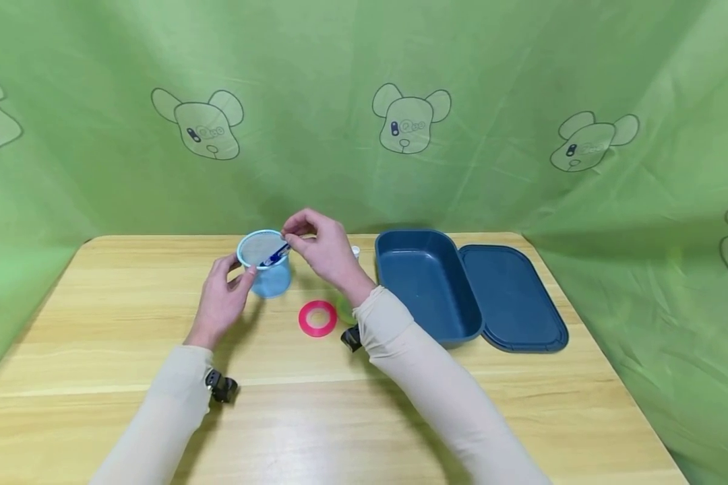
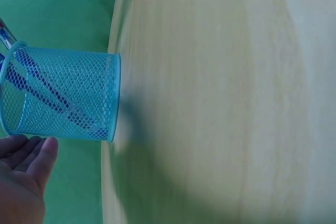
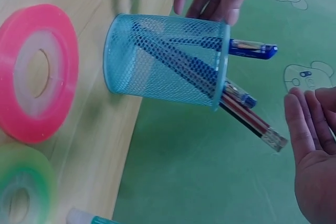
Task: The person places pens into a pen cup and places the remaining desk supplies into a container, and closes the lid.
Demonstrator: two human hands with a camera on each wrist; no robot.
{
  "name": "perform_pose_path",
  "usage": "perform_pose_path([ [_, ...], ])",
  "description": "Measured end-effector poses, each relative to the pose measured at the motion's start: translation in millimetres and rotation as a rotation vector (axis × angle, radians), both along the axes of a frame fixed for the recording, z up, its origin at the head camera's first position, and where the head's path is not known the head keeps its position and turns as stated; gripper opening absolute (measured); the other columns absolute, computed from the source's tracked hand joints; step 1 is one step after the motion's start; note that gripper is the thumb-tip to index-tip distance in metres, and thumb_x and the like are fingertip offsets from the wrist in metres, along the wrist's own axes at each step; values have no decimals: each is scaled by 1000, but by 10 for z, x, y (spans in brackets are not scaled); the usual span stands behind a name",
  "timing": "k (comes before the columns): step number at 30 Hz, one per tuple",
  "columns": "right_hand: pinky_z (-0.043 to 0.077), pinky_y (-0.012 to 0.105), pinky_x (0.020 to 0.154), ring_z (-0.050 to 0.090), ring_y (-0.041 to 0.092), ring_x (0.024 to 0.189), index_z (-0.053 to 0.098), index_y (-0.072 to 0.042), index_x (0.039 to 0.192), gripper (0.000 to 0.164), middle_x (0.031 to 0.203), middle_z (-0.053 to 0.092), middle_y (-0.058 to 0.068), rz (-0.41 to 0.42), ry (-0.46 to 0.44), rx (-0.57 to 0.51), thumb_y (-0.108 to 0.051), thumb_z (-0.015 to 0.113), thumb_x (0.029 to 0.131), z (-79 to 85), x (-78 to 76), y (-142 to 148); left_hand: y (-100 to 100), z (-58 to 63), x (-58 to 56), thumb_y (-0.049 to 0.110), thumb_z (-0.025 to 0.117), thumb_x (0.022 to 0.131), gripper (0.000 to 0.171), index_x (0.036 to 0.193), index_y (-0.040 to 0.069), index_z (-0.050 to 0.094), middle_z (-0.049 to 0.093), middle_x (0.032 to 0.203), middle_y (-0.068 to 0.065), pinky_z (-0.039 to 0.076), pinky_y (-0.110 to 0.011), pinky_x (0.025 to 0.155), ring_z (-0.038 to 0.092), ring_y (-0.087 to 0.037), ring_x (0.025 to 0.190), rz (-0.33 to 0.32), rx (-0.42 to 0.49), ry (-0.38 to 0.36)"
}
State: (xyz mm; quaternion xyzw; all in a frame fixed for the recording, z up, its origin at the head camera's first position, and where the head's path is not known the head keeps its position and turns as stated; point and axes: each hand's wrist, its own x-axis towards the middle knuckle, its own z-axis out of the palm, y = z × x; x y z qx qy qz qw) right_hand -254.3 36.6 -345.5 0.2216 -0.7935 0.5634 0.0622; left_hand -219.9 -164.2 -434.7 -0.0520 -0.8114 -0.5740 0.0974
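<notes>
A light blue mesh pen holder (image 1: 271, 279) stands on the table. My left hand (image 1: 223, 296) is at its left side, with thumb and relaxed fingertips right at the rim and not wrapped round it. Inside lean blue pens (image 3: 253, 49) and a striped pencil (image 3: 252, 119) with a metal end, their tops sticking out past the rim. My right hand (image 1: 324, 246) hovers over the right edge of the holder. In the right wrist view its fingers are loosely extended, apart from the pen tops, and nothing shows between them.
A pink tape roll (image 1: 304, 319) and a green tape roll (image 3: 39, 171) lie right of the holder, near a white-capped teal item (image 3: 81, 217). Farther right are a dark blue box (image 1: 425, 286) and its lid (image 1: 512, 296). Green cloth (image 1: 315, 168) hangs behind the table.
</notes>
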Motion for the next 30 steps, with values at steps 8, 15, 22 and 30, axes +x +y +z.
perform_pose_path([
  [8,56,25,83,64,15,95,68,-6,105,13,100,68,2,31,-64,26,-7,69,92,161,126,206,-85,20,114,34,61,98,61,137,-10,44,46,135,-25,44,-46,105,47,-42,125,38,-90,-51],
  [15,55,31,85,64,17,96,69,-5,110,19,105,69,3,9,-96,41,-11,69,93,274,236,649,-144,92,264,34,64,96,58,130,-11,52,55,125,-26,50,-48,97,56,-42,114,56,-210,-99],
  [22,54,34,89,63,17,101,67,-5,119,27,113,68,5,-81,-138,116,-19,68,95,343,335,1187,-26,191,363,28,65,96,52,130,-10,54,56,127,-27,51,-47,97,58,-42,114,-24,-273,-137],
  [30,49,41,97,60,20,112,66,-8,126,38,122,66,6,-224,-177,239,-30,66,96,357,469,1816,266,252,382,13,70,92,42,126,-9,59,59,125,-24,51,-46,97,57,-40,115,-135,-259,-57],
])
